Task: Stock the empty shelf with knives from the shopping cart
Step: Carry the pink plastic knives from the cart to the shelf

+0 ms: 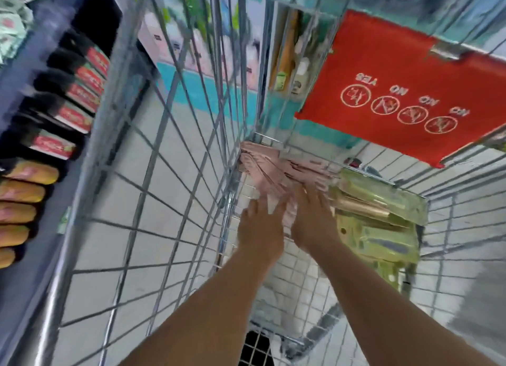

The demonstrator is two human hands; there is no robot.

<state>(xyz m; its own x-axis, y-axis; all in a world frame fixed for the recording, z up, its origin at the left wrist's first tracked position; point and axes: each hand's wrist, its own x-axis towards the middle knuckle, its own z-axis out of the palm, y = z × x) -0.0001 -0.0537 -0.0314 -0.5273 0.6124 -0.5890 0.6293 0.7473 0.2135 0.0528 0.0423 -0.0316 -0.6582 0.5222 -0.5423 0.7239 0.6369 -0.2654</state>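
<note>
We've got a shiny metal-wire cart (pixel 175 157), glossy plastic on the green packs (pixel 383 217), matt pink card packs (pixel 262 160).

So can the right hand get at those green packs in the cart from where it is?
Probably yes. The right hand rests on the pink packs, and the green packs lie right beside it in the cart, with nothing covering them.

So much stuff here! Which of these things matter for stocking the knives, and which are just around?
Part of the job:
- shopping cart
- pink packs in the cart, under both hands
- green packs beside them
- left hand and right hand, reaching onto the pink packs

Just around:
- red flap with NO/YES signs
- slippers on the rack at left
- tiled floor
</note>
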